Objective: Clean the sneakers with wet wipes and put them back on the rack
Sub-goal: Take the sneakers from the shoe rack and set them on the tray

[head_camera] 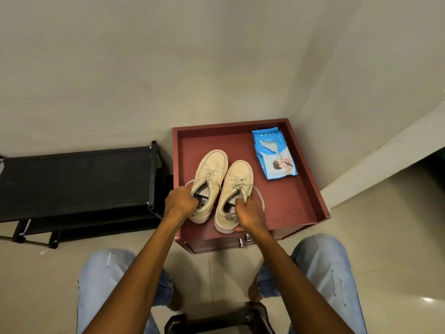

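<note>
On the red cabinet top (289, 201), the left hand (180, 201) and right hand (249, 213) each grip one of the sneakers (237, 174) by its collar. One hand should let go for the wipes pack (274, 155) at two o'clock.

No text can be read; the blue wet wipes pack (274, 154) carries print too small and blurred to make out.

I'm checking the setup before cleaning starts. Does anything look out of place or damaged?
Nothing damaged or spilled. Only the laces of the beige canvas sneakers loop loosely out sideways, and the blue wet-wipe pack lies slightly askew on the maroon rimmed cabinet top.
</note>
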Demonstrator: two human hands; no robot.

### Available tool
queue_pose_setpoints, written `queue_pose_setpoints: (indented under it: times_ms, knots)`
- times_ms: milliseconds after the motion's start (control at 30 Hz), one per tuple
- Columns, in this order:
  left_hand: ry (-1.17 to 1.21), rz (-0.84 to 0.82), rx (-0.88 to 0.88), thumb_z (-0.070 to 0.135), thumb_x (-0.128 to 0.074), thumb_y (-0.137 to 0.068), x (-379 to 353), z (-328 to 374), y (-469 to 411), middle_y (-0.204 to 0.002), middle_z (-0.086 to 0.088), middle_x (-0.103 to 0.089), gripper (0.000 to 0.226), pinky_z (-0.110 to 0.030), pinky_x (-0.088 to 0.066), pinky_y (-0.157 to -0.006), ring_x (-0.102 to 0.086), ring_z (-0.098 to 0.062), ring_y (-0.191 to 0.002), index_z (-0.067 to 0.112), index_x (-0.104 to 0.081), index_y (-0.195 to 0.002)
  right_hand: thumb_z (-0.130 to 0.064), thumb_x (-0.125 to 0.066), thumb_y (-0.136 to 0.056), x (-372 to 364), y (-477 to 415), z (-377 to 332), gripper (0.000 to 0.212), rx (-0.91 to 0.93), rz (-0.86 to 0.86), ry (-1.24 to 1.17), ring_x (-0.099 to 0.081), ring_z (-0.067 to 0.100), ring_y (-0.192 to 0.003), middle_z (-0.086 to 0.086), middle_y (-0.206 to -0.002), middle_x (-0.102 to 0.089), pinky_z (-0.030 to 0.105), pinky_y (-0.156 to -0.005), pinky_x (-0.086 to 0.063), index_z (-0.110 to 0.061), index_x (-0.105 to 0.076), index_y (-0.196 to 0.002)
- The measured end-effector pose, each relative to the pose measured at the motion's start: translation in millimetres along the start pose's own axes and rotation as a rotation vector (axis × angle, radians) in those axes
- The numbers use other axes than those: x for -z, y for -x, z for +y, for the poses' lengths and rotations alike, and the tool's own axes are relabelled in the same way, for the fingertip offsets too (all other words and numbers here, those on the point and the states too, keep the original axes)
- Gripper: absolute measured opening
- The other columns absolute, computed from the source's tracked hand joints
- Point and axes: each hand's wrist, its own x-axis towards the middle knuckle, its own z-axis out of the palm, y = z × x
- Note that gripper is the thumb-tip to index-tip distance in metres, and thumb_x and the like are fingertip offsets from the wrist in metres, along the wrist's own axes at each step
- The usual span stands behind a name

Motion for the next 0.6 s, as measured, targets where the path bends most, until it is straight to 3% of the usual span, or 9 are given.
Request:
queue_pose_setpoints:
  times_ms: [67, 167, 267, 367, 600]
  knots:
    - [-0.028, -0.018, 0.0, 0.01, -0.058, -0.089, -7.3, -4.6, -4.4, -0.087, -0.01, -0.066, 0.019, -0.033, -0.05, -0.069, -0.064, -0.028, -0.079, 0.008, -0.071, -0.102, -0.055, -0.031, -0.076, -4.2, 0.9, 3.5, 0.066, -0.026, -0.007, -0.006, -0.065, 0.034, -0.1, 0.011, -0.113, -0.068, 0.052, -0.089, -0.056, -0.019, -0.058, -0.123]
    - [-0.033, -0.014, -0.018, 0.014, -0.057, -0.089, -15.1, -11.3, -11.9, -0.09, -0.01, -0.071, 0.022, -0.036, -0.058, -0.078, -0.069, -0.03, -0.08, 0.01, -0.072, -0.104, -0.049, -0.036, -0.085, -8.3, 4.6, 3.2, 0.06, -0.037, -0.007, 0.011, -0.062, 0.038, -0.108, 0.015, -0.121, -0.066, 0.048, -0.096, -0.051, -0.013, -0.054, -0.129]
    - [-0.093, -0.005, -0.07, 0.023, -0.056, -0.093, -15.9, -11.9, -12.2, -0.093, -0.007, -0.067, 0.02, -0.031, -0.047, -0.074, -0.059, -0.025, -0.081, 0.012, -0.069, -0.104, -0.036, -0.045, -0.095, -9.7, 7.9, 1.7, 0.045, -0.058, 0.017, 0.028, -0.06, 0.039, -0.111, 0.017, -0.123, -0.064, 0.041, -0.093, -0.05, -0.006, -0.053, -0.127]
    - [-0.117, 0.01, -0.074, 0.033, -0.054, -0.097, -19.3, -12.7, -7.3, -0.098, -0.012, -0.069, 0.025, -0.035, -0.049, -0.073, -0.06, -0.027, -0.083, 0.01, -0.064, -0.096, -0.034, -0.048, -0.094, -7.5, 10.3, 1.4, 0.043, -0.063, 0.011, 0.023, -0.06, 0.038, -0.11, 0.017, -0.124, -0.063, 0.041, -0.091, -0.051, -0.007, -0.052, -0.128]
    - [-0.069, 0.066, -0.058, 0.039, -0.052, -0.097, -22.7, -11.3, 12.3, -0.112, -0.015, -0.067, 0.037, -0.047, -0.055, -0.09, -0.064, -0.037, -0.102, 0.012, -0.058, -0.122, -0.032, -0.054, -0.088, 3.4, 14.8, -3.2, 0.046, -0.045, -0.035, -0.018, -0.061, 0.035, -0.11, 0.01, -0.124, -0.064, 0.039, -0.093, -0.051, -0.013, -0.053, -0.13]
